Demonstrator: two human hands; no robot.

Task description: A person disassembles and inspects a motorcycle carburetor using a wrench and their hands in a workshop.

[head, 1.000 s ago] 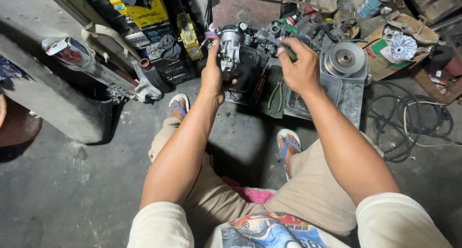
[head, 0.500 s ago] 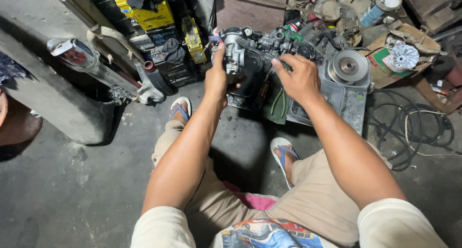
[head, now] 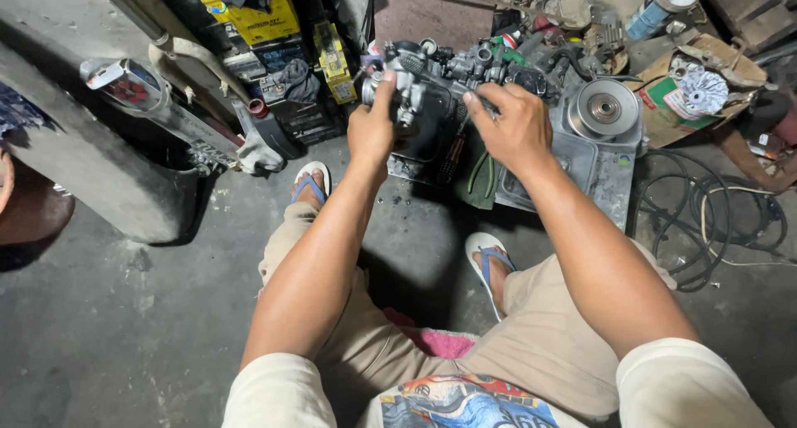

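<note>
Grey cast-metal carburettor [head: 415,83], studded with small screws and hose fittings, is held between both hands above the dark engine block [head: 432,137] that rests on the concrete floor [head: 124,328] in front of the seated person. Left hand [head: 371,129] grips its left flank, fingers closed on the body and thumb raised against the top, which appears to steady the part. Right hand [head: 510,129] approaches from the other side, fingers bent and close together over the carburettor's right end; whether they clamp anything small cannot be told. Just right of the block lies a grey metal casing carrying a round silver pulley [head: 606,108], face up. An open brown cardboard box [head: 677,117] behind it holds a white finned fan wheel [head: 701,92]. A black coiled cable [head: 714,220] lies beside the casing.
</note>
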